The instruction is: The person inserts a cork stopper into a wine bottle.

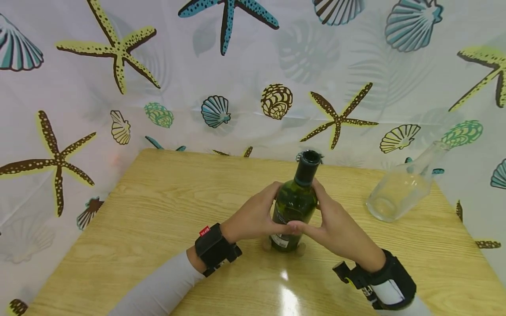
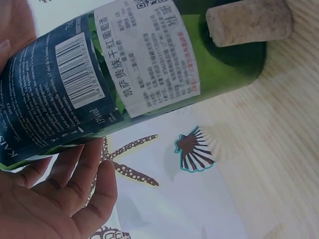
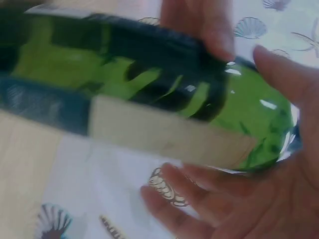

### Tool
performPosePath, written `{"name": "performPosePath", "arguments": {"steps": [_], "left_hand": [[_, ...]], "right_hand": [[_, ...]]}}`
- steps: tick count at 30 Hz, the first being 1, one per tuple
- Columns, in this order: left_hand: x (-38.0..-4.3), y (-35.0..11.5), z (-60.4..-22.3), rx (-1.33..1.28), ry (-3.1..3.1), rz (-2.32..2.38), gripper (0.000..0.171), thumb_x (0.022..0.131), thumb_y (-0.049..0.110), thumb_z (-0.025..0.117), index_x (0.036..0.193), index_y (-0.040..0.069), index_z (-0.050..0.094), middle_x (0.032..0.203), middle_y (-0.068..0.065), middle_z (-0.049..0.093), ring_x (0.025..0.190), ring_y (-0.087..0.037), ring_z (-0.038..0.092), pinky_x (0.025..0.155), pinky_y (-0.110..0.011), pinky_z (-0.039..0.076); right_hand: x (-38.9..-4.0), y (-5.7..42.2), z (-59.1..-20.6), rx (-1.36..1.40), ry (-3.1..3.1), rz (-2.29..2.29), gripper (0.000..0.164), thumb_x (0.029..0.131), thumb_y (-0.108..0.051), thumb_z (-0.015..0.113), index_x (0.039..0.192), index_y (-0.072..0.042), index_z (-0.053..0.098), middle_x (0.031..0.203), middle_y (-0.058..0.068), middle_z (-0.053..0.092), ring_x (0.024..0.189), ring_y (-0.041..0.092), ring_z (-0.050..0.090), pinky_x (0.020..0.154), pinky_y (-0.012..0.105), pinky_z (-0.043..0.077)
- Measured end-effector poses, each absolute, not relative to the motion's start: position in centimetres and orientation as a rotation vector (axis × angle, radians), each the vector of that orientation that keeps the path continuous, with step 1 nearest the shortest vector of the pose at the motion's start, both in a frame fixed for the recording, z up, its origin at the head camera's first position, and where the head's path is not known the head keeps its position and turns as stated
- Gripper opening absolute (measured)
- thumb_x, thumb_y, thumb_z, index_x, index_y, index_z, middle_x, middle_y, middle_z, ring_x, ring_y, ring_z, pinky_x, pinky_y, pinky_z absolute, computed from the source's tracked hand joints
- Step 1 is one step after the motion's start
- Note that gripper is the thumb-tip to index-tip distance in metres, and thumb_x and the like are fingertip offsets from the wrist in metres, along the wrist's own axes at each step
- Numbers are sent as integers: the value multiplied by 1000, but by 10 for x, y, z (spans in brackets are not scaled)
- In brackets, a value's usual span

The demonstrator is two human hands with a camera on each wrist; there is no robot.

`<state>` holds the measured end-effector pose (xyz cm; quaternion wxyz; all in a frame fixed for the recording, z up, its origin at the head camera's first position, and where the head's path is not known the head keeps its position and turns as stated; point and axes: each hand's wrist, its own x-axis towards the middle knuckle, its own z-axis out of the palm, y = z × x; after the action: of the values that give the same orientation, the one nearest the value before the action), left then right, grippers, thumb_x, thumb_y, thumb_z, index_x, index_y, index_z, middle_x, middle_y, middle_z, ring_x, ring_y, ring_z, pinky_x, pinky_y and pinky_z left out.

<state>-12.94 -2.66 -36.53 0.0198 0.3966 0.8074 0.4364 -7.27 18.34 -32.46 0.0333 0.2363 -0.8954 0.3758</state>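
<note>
Both hands are around a green glass wine bottle (image 1: 294, 199) near the middle of the wooden table in the head view. My left hand (image 1: 254, 215) holds its left side and my right hand (image 1: 336, 224) its right side. The two thumbs meet in front of the dark label. The open neck rises above the hands, with no stopper showing in its mouth. A white printed label and a barcode face the left wrist camera, where a cork (image 2: 249, 22) overlaps the bottle's lower end. Curved fingers (image 3: 187, 194) lie beside the bottle in the right wrist view.
A clear glass decanter (image 1: 397, 191) with a long slanted neck stands at the table's right rear. Small cork-coloured pieces lie at either side of the bottle's base. A cloth (image 1: 189, 79) printed with shells and starfish hangs behind the wooden table (image 1: 158, 197).
</note>
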Motion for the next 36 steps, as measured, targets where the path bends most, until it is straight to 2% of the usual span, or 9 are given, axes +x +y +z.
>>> {"name": "performPosePath", "arguments": {"steps": [3,8,11,14,16,22,28,31,36], "left_hand": [[-129,-27,-365,1241,2504,1330,84,74,38,86,140,14,40,126,4,53,116,-9,54,97,-32,47],[-128,-28,-362,1229,2501,1296,91,72,42,86,144,17,37,131,4,52,120,-10,52,98,-34,46],[-128,-29,-362,1230,2489,1286,90,73,42,86,144,17,37,132,4,52,121,-10,52,99,-34,46],[-129,-29,-363,1242,2476,1290,89,73,42,86,143,17,37,131,4,52,120,-10,52,98,-33,46],[-130,-29,-364,1247,2466,1298,88,73,42,86,143,17,38,131,4,52,119,-9,52,98,-33,46],[-131,-29,-366,1260,2444,1316,88,73,41,86,143,18,38,130,5,52,118,-8,52,98,-34,46],[-133,-28,-364,1272,2416,1310,87,74,41,85,142,18,38,128,6,52,116,-8,53,97,-33,47],[-135,-28,-363,1278,2369,1317,86,74,40,86,142,19,38,128,6,52,116,-8,54,96,-32,47],[-142,-29,-362,1266,2255,1327,82,75,34,86,141,21,39,129,6,53,116,-9,55,95,-32,48]], "right_hand": [[-69,194,-334,738,-2922,1039,92,86,-46,72,155,-14,20,148,17,42,131,36,45,98,57,43],[-65,203,-361,758,-3171,707,73,87,-50,70,137,-1,50,129,21,58,112,37,59,84,51,53],[-65,202,-380,768,-3174,615,55,87,-39,73,124,0,60,106,12,66,89,24,65,67,38,55],[-65,199,-397,777,-3123,634,36,87,-28,74,112,-4,64,81,-1,62,65,8,56,51,25,46],[-65,197,-405,766,-3107,625,32,85,-26,76,107,-6,64,73,-6,57,58,2,49,47,22,40],[-63,194,-416,760,-3083,565,28,82,-24,79,99,-9,64,70,-9,52,57,0,45,47,21,38],[-62,198,-414,808,-3043,544,28,82,-16,77,105,-5,64,69,-9,48,58,2,43,47,21,37],[-61,201,-401,838,-3051,558,21,84,-14,74,102,-7,65,72,-9,53,60,2,48,49,21,40],[-57,209,-360,947,-3014,573,10,87,-14,70,86,-20,62,78,-13,56,68,3,54,57,22,45]]}}
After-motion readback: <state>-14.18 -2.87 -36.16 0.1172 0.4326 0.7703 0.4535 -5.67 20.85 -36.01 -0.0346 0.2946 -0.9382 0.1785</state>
